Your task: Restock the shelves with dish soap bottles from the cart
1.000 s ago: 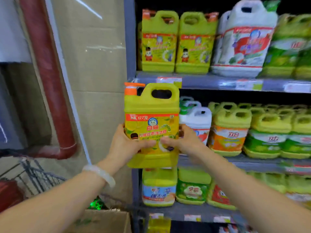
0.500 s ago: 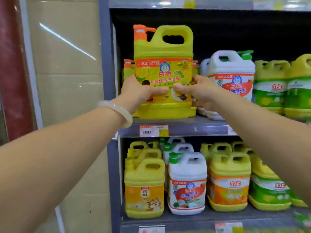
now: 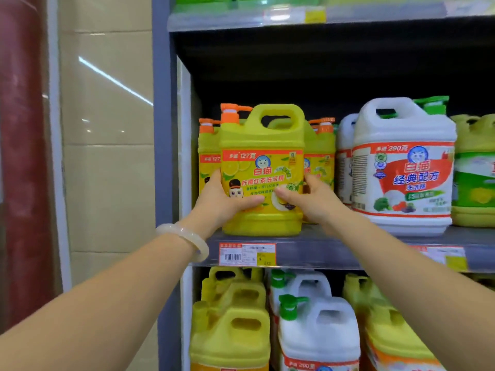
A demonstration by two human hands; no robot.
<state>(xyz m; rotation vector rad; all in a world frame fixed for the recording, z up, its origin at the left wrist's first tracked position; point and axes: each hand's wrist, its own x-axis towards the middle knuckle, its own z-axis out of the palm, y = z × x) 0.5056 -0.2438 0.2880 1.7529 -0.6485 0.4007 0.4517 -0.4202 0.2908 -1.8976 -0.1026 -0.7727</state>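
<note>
A yellow dish soap bottle (image 3: 262, 145) with an orange pump and a handle stands upright at the front of the shelf (image 3: 321, 245), near its left end. My left hand (image 3: 219, 202) grips its left side, thumb across the label. My right hand (image 3: 308, 199) grips its right side, thumb on the label's lower part. Two more yellow bottles of the same kind (image 3: 207, 156) (image 3: 320, 153) stand just behind it. The cart is out of view.
A large white soap jug (image 3: 401, 167) stands right of the held bottle, with green-yellow jugs (image 3: 474, 170) further right. The grey shelf upright (image 3: 163, 129) and a tiled wall (image 3: 107, 156) are on the left. The lower shelf holds yellow (image 3: 230, 330) and white jugs (image 3: 316, 330).
Both hands lifted the bottle from chest height up to the higher shelf and set it down on the shelf board in front of the matching bottles.
</note>
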